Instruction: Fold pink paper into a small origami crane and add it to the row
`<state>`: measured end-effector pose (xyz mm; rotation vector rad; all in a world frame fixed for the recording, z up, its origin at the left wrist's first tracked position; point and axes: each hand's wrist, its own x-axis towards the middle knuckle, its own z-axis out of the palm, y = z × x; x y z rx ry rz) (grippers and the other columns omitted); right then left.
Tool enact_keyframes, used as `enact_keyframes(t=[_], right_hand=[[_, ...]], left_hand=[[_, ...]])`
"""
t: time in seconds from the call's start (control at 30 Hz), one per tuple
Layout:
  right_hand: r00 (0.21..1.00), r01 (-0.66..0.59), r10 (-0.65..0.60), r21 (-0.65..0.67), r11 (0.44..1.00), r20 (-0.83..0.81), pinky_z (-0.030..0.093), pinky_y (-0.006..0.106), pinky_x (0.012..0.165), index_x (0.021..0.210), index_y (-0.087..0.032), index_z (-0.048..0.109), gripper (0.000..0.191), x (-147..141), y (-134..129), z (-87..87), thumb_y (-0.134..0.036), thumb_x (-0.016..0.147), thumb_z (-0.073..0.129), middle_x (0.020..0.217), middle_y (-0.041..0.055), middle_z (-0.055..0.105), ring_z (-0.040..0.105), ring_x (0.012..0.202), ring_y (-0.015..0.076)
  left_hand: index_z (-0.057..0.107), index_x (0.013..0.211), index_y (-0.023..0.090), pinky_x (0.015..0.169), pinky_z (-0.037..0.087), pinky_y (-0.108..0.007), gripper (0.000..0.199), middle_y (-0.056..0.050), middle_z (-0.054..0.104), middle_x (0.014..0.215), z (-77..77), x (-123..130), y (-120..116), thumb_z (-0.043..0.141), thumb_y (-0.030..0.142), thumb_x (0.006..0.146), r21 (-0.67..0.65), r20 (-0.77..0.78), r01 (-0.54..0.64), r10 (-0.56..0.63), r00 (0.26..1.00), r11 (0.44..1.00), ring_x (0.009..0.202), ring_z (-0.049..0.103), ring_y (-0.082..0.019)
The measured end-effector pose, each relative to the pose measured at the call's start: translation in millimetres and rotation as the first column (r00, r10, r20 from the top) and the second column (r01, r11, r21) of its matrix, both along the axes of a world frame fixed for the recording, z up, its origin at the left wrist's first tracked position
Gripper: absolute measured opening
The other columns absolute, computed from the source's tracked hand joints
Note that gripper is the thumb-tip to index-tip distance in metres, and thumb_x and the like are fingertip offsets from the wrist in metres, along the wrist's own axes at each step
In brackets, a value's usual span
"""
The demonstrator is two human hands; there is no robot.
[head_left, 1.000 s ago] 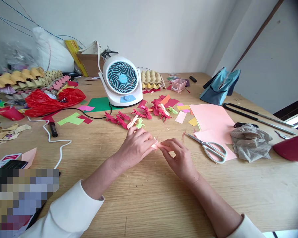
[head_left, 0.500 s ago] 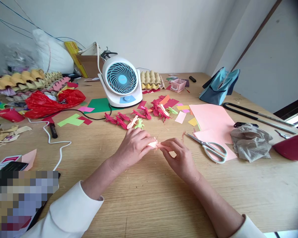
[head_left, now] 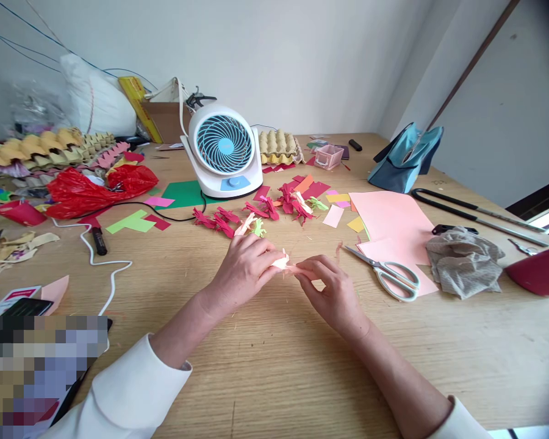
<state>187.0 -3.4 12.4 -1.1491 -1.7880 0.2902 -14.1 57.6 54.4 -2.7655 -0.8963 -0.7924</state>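
My left hand (head_left: 244,268) pinches a small piece of pale pink paper (head_left: 281,262), cut and curled like a little flower. On its right side, the fingertips of my right hand (head_left: 329,289) are closed on the narrow end of the same piece. Much of the paper is hidden by the fingers. Just beyond my hands lie several finished-looking paper flowers (head_left: 224,221), mostly dark red, with pale pink and a light green one (head_left: 258,228) among them. Scissors (head_left: 388,273) with white and grey handles rest to the right of my right hand.
Pink paper sheets (head_left: 388,216) lie under the scissors, beside a crumpled grey cloth (head_left: 464,262). A white fan (head_left: 226,149) stands at the back. A red plastic bag (head_left: 96,190) and egg trays (head_left: 50,146) are at left, a blue bag (head_left: 405,160) at back right.
Both hands stay almost in place, still gripping the pink paper. The piece has turned slightly between the fingers.
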Motion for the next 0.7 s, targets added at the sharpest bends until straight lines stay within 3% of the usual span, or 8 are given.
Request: enact_keyframes(t=[0.37,0.7], right_hand=[[1.0,-0.012,0.012,0.01,1.0,0.004,0.052,0.027,0.075,0.105,-0.024,0.066,0.019,-1.8,-0.8,-0.9,-0.013,0.093,0.056,0.095,0.0043,0.066,0.064,0.086,0.0168],[0.991,0.01,-0.018,0.063,0.998,0.135,0.053,0.032,0.076,0.109,-0.023,0.061,0.018,-1.2,-1.9,-5.2,-0.015,0.095,0.053,0.101,0.0077,0.065,0.063,0.089,0.0195]], left_hand=[[0.07,0.104,0.023,0.083,0.039,-0.036,0.016,-0.003,0.068,0.093,1.0,3.1,-3.9,0.058,0.027,0.094,0.011,-0.003,0.01,-0.01,1.0,1.0,0.091,0.057,-0.02],[0.071,0.101,0.022,0.084,0.041,-0.036,0.015,-0.003,0.069,0.092,-0.3,3.3,-3.0,0.06,0.028,0.093,-0.11,0.015,0.037,-0.035,0.999,0.993,0.091,0.058,-0.019]])
